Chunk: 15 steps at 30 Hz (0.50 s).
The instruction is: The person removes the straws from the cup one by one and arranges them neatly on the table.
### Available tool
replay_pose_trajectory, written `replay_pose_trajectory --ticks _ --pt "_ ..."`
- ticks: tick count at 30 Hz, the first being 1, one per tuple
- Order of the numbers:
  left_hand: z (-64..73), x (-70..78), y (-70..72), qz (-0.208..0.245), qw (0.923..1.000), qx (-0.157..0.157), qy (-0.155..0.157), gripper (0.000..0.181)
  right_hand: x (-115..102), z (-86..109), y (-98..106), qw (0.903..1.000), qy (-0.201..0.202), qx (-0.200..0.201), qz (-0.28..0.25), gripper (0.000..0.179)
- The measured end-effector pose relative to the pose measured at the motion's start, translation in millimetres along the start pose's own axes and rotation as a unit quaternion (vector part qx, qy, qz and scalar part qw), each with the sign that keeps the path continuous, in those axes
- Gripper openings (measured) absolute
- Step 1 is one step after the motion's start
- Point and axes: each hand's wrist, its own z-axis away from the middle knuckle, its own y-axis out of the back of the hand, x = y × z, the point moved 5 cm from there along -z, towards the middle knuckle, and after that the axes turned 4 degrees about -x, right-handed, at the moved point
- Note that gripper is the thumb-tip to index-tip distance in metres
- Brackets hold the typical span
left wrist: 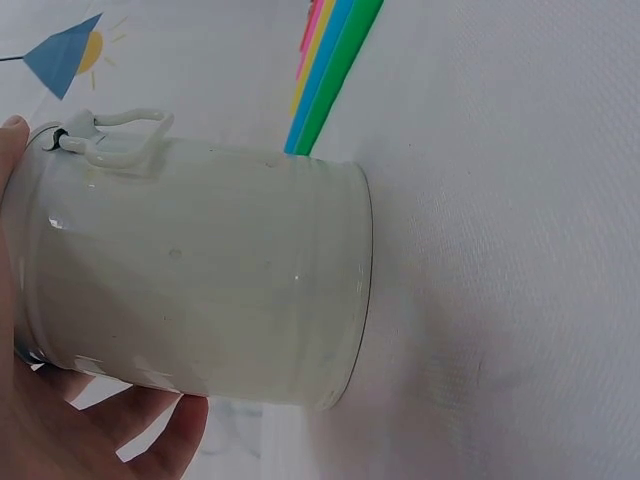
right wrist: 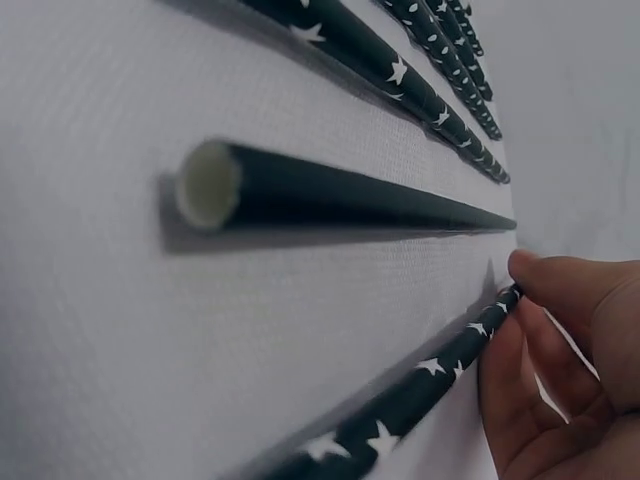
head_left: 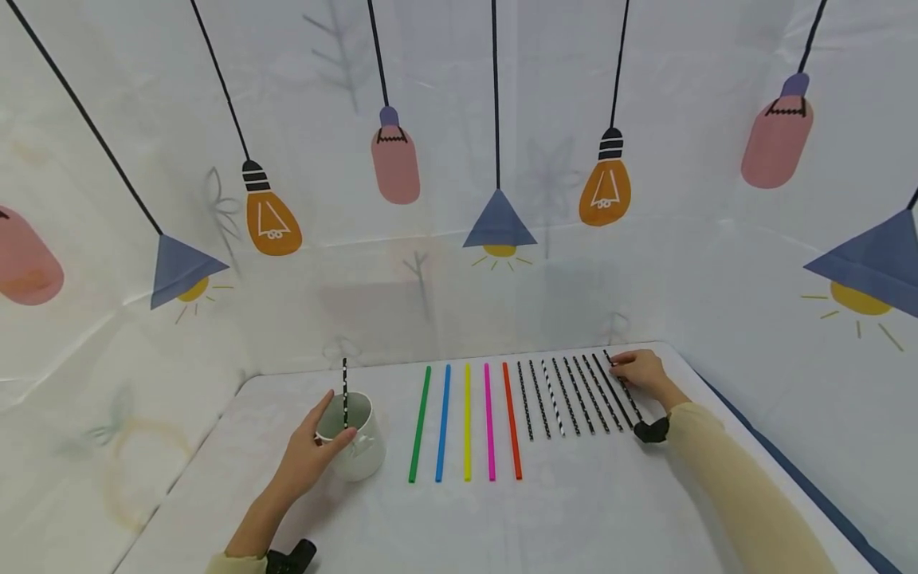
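My left hand grips a pale glazed mug near its rim, thumb on the near side and fingers round the far left. One patterned black straw stands upright inside the mug. In the left wrist view the mug's wall fills the middle, with its handle at the top. At the right end of a row of straws, my right hand pinches the far end of a black straw with white stars between thumb and fingers. That straw slants across the white tabletop, beside a plain black straw.
Green, blue, yellow, pink and red straws lie parallel beside the mug. Several black-and-white straws continue the row rightward. A white wall printed with lamps borders the back.
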Motion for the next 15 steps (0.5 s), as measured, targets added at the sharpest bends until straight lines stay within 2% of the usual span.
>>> replay_pose_trajectory --ticks 15 --pt "0.9 1.4 0.2 0.002 0.9999 0.002 -0.01 0.079 -0.5 -1.3 -2.2 0.9998 0.0 0.005 0.021 0.034"
